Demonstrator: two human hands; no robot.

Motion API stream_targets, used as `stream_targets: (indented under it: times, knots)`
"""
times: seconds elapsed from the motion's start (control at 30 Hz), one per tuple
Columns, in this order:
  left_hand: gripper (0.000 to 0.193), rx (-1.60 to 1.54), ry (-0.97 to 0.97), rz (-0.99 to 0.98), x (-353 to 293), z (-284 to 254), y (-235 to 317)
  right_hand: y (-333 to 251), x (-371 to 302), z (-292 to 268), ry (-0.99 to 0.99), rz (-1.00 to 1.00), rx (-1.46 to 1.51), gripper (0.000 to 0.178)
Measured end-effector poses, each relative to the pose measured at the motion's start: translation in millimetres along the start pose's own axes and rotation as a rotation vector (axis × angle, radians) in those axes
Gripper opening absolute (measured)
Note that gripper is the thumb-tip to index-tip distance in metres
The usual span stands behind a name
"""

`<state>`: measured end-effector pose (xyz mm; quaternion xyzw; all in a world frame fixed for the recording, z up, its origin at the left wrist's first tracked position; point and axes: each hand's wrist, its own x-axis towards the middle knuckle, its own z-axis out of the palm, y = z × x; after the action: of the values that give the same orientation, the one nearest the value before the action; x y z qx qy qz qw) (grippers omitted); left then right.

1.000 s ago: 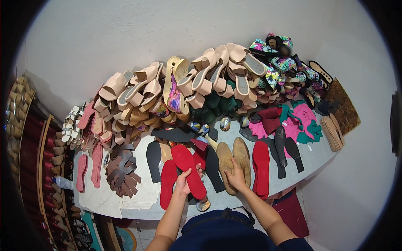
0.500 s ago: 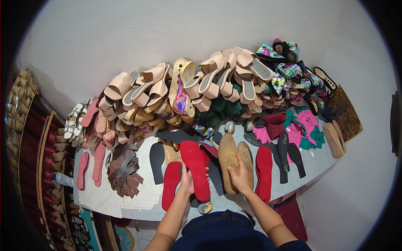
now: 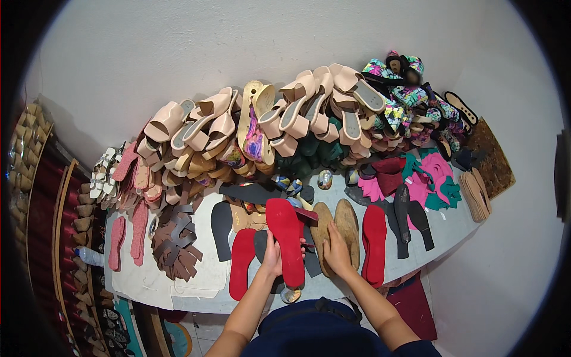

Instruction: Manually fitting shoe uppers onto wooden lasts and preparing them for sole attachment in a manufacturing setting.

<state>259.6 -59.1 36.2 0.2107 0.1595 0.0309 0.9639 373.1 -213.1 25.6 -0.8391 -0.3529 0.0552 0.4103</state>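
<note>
My left hand (image 3: 273,257) is closed around a red shoe insole (image 3: 285,238), holding it upright above the table; fingertips show past its right edge. Behind its upper part a maroon piece (image 3: 307,213) sticks out, its kind unclear. My right hand (image 3: 338,253) lies with straightened fingers over a tan shoe last (image 3: 322,229), touching it. Close against its right side is a second shoe last (image 3: 347,226). Another red insole (image 3: 242,262) lies left of my left hand, and a red insole pair (image 3: 374,244) lies right of my right hand.
Heeled beige sandals (image 3: 294,113) are heaped along the wall, with patterned sandals (image 3: 410,95) at the right. Brown cut straps (image 3: 177,241), pink insoles (image 3: 139,232) and black sole pieces (image 3: 402,220) lie on the table (image 3: 434,262). A shelf of shoe forms (image 3: 83,223) stands left.
The left shoe last has gone down beside the other one, and my right fingers have straightened over it. My left hand has shifted the red insole slightly right.
</note>
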Motion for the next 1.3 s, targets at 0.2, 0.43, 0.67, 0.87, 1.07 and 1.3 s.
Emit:
stream_targets:
  times: [0.2, 0.43, 0.67, 0.87, 1.07, 1.3]
  knots:
    - [0.080, -0.042, 0.021, 0.003, 6, 5, -2, 12, 14, -46, 0.008, 0.108, -0.299, 0.051]
    - [0.077, -0.102, -0.028, 0.056, 3, 7, -2, 45, 3, -43, -0.005, 0.219, 0.226, 0.041]
    - [0.077, -0.087, -0.011, 0.068, -1, 2, -3, 5, 25, -76, 0.056, 0.163, 0.597, 0.038]
    - [0.072, -0.034, -0.016, 0.131, 9, 18, -13, -70, 18, -44, -0.147, 0.012, 0.617, 0.039]
    - [0.068, 0.042, 0.117, 0.202, 8, 14, -18, -91, 10, -14, -0.274, -0.095, 0.501, 0.039]
    - [0.079, 0.003, 0.083, 0.191, -5, 13, -9, -103, 10, 5, -0.325, -0.088, 0.451, 0.040]
